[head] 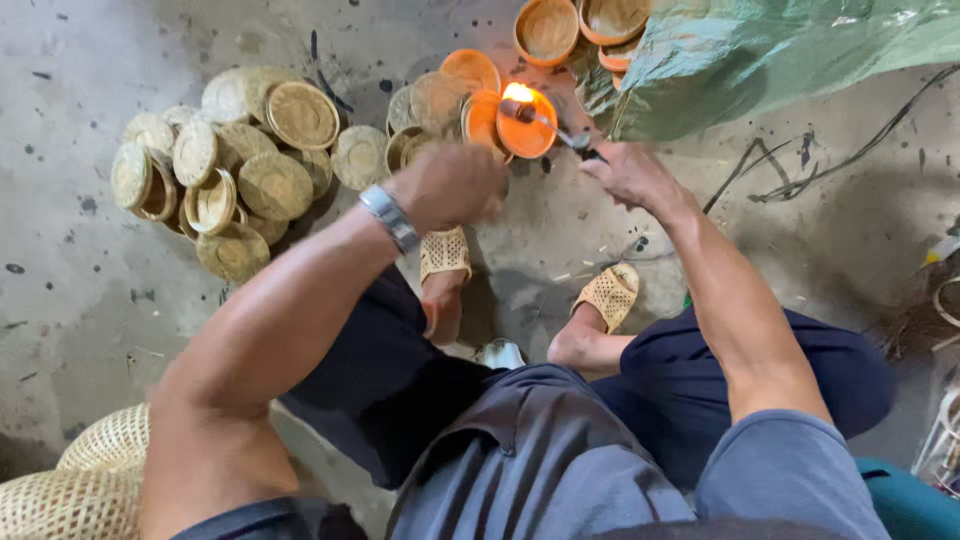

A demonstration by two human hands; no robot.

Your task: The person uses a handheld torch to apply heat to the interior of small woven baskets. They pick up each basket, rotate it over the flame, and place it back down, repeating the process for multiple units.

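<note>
Under me is a stained grey concrete floor (90,300). On it lie a heap of round woven bamboo lids (230,165), a green tarp (780,50), big woven baskets (85,480), and my sandalled feet (445,255).

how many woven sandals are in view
2: one sandal on the foot below the left hand, the other sandal on the foot below the right hand.

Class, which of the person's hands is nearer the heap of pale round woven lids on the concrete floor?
Left. The left hand hovers just right of the heap of pale round woven lids; the right hand is farther right.
</note>
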